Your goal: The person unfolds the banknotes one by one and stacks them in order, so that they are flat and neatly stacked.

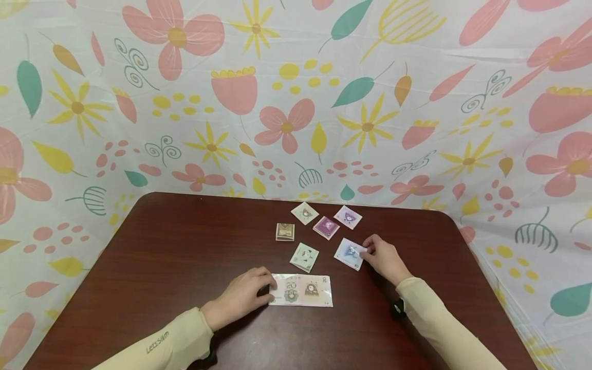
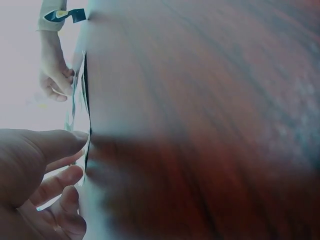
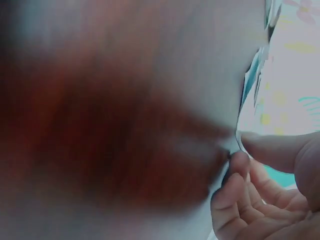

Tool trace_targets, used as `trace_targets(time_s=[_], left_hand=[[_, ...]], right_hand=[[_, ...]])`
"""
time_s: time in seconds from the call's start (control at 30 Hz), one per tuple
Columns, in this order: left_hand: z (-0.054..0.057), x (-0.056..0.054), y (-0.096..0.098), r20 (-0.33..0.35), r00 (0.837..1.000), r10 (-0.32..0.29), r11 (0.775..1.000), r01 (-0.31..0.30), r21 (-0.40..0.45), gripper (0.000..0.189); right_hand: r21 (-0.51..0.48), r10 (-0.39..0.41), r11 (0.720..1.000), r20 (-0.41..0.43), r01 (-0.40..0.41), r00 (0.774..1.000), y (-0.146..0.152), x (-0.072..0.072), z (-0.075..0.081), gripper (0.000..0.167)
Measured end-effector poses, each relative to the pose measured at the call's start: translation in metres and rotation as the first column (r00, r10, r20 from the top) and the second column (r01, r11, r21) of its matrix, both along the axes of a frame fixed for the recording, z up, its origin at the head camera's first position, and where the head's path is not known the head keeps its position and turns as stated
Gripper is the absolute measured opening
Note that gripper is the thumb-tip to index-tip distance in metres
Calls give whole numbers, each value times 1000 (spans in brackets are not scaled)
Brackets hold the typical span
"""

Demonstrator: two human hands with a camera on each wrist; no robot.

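An unfolded pale pink-and-brown banknote (image 1: 300, 291) lies flat on the table, its long side facing the person. My left hand (image 1: 245, 294) grips this note's left end, fingertips over the edge and thumb (image 2: 70, 141) at the near corner. A folded blue banknote (image 1: 348, 254) lies farther back to the right. Thumb and index finger of my right hand (image 1: 383, 257) pinch its right corner. In the right wrist view, the right thumb (image 3: 270, 150) meets the fingertips at the note's edge.
A folded green banknote (image 1: 304, 257) lies just behind the unfolded one. Behind it are folded brown (image 1: 285, 232), olive (image 1: 305, 213), magenta (image 1: 326, 227) and purple (image 1: 348, 217) notes. The dark wooden table (image 1: 194, 231) has a floral cloth (image 1: 287, 169) behind it.
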State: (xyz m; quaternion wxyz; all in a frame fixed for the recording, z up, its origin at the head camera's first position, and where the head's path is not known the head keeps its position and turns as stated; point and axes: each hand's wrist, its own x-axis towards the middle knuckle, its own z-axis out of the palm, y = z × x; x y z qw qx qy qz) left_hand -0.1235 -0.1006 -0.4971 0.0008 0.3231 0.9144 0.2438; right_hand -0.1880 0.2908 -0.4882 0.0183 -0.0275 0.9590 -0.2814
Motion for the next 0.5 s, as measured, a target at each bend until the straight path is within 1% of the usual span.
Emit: trace_targets(time_s=[0.1,0.3,0.5], left_hand=[[0,0,1,-8,1000,7,1000,-7,-5,17],[1,1,1,-27,1000,11,1000,-11,-8,17],[-1,1,0,-42,999,0,1000,0,-2,17]], right_hand=[[-31,-17,999,-16,17,1000,0,3,2,21],[-118,-38,992,13,39,999,3,2,8,15],[-189,-41,981,5,42,999,3,1,10,17]])
